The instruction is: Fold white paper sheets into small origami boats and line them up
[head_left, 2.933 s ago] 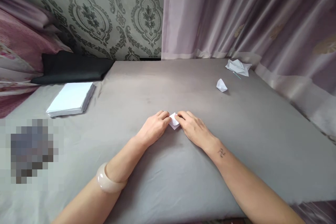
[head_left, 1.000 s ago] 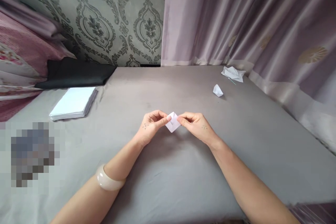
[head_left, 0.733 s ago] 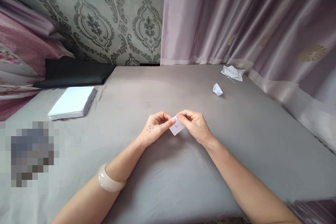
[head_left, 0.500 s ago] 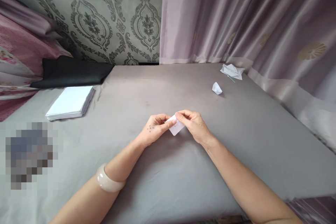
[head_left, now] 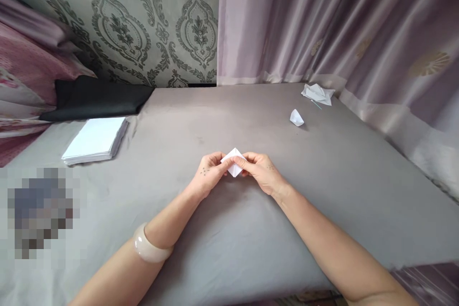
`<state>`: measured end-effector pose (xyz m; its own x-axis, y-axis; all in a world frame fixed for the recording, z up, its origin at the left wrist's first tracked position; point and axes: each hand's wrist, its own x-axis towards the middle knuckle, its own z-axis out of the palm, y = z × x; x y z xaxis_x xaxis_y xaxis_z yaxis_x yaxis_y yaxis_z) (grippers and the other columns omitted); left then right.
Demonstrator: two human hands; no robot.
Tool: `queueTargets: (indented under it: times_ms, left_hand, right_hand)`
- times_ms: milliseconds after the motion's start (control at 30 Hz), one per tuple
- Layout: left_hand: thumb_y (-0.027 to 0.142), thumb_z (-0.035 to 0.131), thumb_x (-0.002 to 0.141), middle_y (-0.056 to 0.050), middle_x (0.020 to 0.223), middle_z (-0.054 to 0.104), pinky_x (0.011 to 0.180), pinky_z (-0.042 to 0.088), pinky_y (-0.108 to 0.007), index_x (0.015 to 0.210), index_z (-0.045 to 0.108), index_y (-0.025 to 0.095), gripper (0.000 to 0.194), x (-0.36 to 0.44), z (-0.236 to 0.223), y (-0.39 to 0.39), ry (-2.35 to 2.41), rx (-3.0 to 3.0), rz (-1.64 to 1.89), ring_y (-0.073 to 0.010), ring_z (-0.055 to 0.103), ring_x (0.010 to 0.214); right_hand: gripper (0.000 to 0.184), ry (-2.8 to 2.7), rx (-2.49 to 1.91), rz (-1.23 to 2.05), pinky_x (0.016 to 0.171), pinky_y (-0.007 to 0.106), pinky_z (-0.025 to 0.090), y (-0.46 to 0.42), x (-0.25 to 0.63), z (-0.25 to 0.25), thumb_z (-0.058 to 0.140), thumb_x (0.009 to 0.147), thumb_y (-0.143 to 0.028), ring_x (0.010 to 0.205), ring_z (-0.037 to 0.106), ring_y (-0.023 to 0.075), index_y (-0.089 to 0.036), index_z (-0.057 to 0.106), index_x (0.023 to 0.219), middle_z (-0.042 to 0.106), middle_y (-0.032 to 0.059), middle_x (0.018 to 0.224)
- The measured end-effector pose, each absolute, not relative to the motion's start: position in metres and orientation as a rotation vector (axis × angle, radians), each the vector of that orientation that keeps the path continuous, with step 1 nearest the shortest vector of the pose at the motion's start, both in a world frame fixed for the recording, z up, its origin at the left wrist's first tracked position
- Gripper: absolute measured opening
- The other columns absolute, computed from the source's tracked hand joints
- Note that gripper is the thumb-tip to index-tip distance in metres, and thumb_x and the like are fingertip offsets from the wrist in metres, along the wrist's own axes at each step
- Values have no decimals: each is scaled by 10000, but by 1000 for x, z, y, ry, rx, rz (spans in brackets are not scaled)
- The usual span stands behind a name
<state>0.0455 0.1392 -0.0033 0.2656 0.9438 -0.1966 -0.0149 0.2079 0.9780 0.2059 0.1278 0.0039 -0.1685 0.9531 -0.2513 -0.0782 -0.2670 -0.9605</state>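
Note:
A small piece of folded white paper (head_left: pixel 234 170), diamond-shaped with a crease down its middle, is held just above the grey cloth. My left hand (head_left: pixel 212 170) pinches its left side, the thumb lying across the front. From the other side my right hand (head_left: pixel 260 168) grips it the same way, and the two thumb tips meet near the centre. The fingers behind the paper are partly hidden. Beyond my right hand, a small folded paper piece (head_left: pixel 296 118) rests by itself on the cloth.
Grey cloth (head_left: pixel 172 129) covers the table. A stack of white paper (head_left: pixel 95 139) lies at left, near black fabric (head_left: pixel 96 98). Folded papers (head_left: pixel 318 94) and a thin greenish stick (head_left: pixel 316 104) are at the back right, by the purple curtain (head_left: pixel 287 24). One patch at left is pixelated.
The folded paper has turned from a slant to an upright diamond, its creased face now showing. Both hands have shifted slightly left, and the thumbs have come together over it.

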Motion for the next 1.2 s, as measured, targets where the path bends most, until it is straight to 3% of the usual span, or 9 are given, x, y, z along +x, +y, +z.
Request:
queueTargets:
  times_ms: [167,333,467,700,967,1100,1200]
  left_hand:
    - [487,667,770,-4,607,567,582,381,-221,683,616,132,370,43,-6,140,975,1108,820,-91,487,576]
    - [427,747,693,-19,644,602,561,374,-218,702,629,124,325,43,-7,141,1050,1093,861,-95,489,585]
    - [449,719,715,-21,659,606,565,376,-223,718,628,125,337,43,-9,142,1073,1127,878,-100,495,594]
    - [494,661,756,-4,624,585,549,350,-224,724,591,143,359,43,-5,139,1132,1239,802,-107,497,584]
    - [496,635,777,20,593,540,502,295,-213,698,533,159,361,45,-4,135,1102,1339,715,-87,435,534]
    - [486,638,784,3,633,580,547,360,-219,731,569,153,344,45,-4,135,1084,1286,763,-102,492,579]
    - [469,665,770,-13,725,621,592,410,-230,819,615,155,323,45,0,136,1071,1277,839,-114,536,628]
  right_hand:
    - [356,-1013,-1250,1612,585,236,393,131,209,2,777,635,-498,609,524,94,-153,715,695,646,7,657]
    - [360,-1031,-1181,1697,646,244,433,131,211,0,738,688,-508,732,589,125,-169,744,809,687,33,785]
    - [314,-1082,-1186,1645,678,248,451,132,211,-5,790,651,-428,744,599,125,-187,751,849,695,23,794]
    - [331,-1067,-1197,1622,696,263,457,131,210,-1,738,707,-455,765,610,138,-188,741,902,709,36,861]
    - [333,-991,-1253,1425,571,256,377,129,203,1,670,745,-472,556,493,106,-164,669,619,582,-18,557]
    - [223,-1070,-1189,1442,655,268,438,129,206,5,665,754,-394,676,577,136,-179,714,782,674,11,725]
    - [175,-1230,-1232,1260,696,283,469,127,207,7,658,757,-342,731,619,159,-191,724,817,708,29,797]
